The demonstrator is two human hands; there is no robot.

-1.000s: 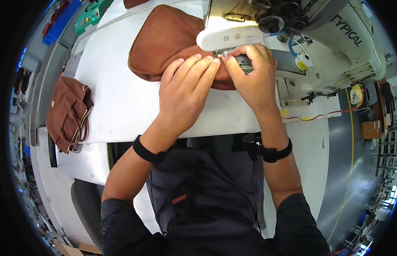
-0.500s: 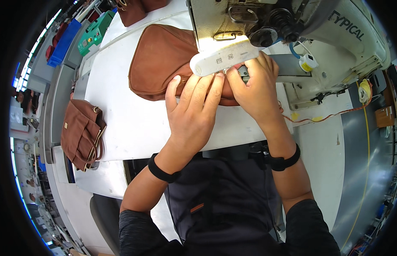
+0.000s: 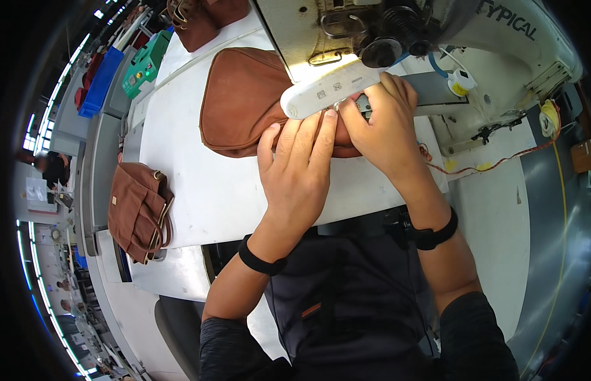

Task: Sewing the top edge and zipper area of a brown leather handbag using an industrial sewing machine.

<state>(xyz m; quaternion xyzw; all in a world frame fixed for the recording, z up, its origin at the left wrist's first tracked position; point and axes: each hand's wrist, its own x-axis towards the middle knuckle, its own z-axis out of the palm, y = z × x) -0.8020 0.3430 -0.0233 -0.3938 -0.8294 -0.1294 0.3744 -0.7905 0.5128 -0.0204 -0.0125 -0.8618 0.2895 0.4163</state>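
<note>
A brown bag point(image 3: 241, 105) lies on the white table under the head of a sewing machine point(image 3: 480, 38). Flat on its near edge rests my left hand point(image 3: 298, 168), fingers stretched out toward the needle area. My right hand point(image 3: 387, 124) is closed at the bag's right end, thumb and forefinger bent together beside the metal plate. A long white lamp point(image 3: 330, 89) covers the needle and some of my right fingertips, so the exact grip is partly hidden.
On the left of the table point(image 3: 187, 203) lies another brown bag point(image 3: 140, 209) with handles. More brown bags point(image 3: 197, 28) stand at the far edge. A green box point(image 3: 146, 63) and a blue bin point(image 3: 101, 82) are at far left. An orange cord point(image 3: 499, 168) runs off right.
The whole view has shifted slightly, with the table and bags lower and further right. Both hands keep about the same hold on the brown bag by the needle area.
</note>
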